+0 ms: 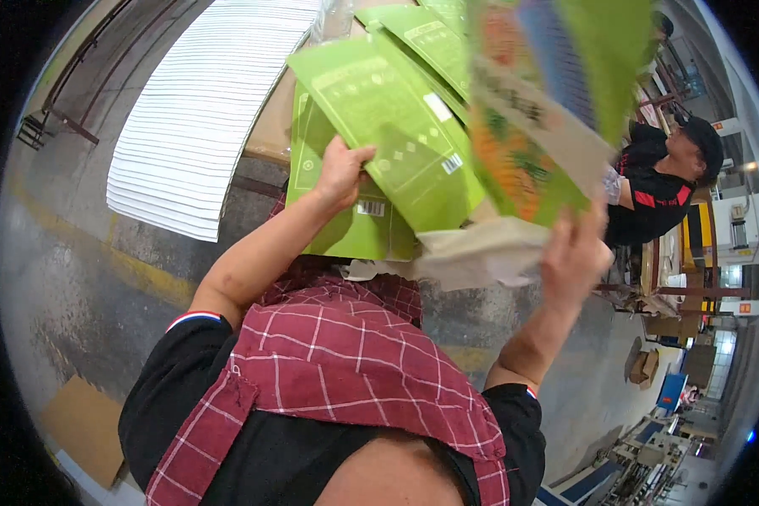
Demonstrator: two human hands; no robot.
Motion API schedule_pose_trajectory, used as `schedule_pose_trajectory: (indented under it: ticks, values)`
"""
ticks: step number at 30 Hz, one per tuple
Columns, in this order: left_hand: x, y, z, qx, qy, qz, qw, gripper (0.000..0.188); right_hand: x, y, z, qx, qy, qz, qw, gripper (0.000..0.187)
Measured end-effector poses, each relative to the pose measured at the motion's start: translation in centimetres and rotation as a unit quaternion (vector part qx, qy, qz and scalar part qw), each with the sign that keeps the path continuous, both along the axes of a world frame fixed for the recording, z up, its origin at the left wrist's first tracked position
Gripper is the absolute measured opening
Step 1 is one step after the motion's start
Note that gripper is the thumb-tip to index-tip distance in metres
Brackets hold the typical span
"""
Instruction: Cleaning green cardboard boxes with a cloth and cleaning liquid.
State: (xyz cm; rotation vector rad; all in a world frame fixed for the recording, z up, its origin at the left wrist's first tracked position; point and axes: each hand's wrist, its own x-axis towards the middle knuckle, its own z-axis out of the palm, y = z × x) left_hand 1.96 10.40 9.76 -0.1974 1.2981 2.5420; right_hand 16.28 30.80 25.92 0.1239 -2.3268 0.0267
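Observation:
My left hand (pixel 341 174) pinches the near left edge of a green printed sheet (pixel 396 118), thumb on top and fingers underneath. That sheet bears a pale printed pattern and a barcode. Beneath it lies another green sheet (pixel 345 232), also with a barcode. Raised on the right is a colourful green sheet (pixel 522 126) with orange and blue pictures and a beige band, blurred by motion. My right hand (pixel 575 253), blurred too, is closed on its lower edge. Crumpled pale wrapping paper (pixel 480 251) sits between my hands, at the near edge of the pile.
A fanned stack of white sheets (pixel 202 110) covers the left of the table. More green sheets (pixel 430 42) lie farther back. A co-worker in a black cap (pixel 666 177) stands close on the right. Flat cardboard (pixel 83 430) rests on the floor at lower left; a machine (pixel 632 464) stands lower right.

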Motion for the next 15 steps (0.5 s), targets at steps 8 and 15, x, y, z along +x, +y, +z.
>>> schedule_pose_trajectory:
  ticks: [8, 15]
  values:
    - [0.1, -8.4, 3.3, -0.16, 0.194, -0.043, 0.967, 0.046, 0.6, 6.4, 2.6, 0.0, 0.081, -0.182, 0.98, 0.035]
    - [-1.3, -10.8, 2.0, -0.095, 0.074, -0.143, 0.982, 0.056, -13.0, 10.8, -5.1, 0.211, -0.055, -0.138, 0.966, 0.042]
